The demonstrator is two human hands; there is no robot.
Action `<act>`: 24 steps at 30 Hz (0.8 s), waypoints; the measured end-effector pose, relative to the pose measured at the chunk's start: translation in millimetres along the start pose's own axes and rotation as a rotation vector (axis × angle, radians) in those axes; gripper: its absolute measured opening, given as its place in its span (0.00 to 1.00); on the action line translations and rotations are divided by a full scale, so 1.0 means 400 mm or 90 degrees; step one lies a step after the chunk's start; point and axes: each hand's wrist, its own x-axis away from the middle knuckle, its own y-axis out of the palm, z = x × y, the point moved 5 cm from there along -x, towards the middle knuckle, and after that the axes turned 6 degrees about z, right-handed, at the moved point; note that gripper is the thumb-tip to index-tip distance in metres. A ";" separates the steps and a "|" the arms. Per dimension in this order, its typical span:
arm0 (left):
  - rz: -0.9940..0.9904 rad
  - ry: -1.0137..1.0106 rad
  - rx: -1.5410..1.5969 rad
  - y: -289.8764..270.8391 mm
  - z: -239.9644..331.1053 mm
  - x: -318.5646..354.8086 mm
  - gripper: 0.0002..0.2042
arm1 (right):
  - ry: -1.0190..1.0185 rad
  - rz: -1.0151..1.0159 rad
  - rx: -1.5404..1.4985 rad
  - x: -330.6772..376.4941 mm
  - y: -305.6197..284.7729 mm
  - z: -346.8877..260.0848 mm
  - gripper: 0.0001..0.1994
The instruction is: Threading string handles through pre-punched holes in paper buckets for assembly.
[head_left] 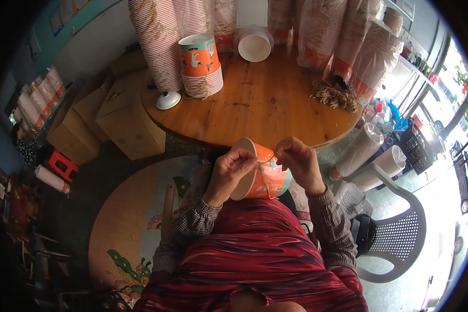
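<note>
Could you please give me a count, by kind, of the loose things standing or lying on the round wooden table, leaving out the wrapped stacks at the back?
Orange paper bucket on a stack: 1
White bucket lying on its side: 1
White lid: 1
Heap of brown handles: 1
Total: 4

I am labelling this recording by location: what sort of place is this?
Probably a small workshop assembling paper buckets: bagged bucket stacks crowd a round wooden table, cardboard boxes stand beside it, and both hands hold an orange bucket.
</note>
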 end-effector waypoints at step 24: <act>-0.019 -0.013 -0.068 0.046 -0.017 0.014 0.10 | 0.017 -0.028 0.024 0.015 0.033 0.051 0.04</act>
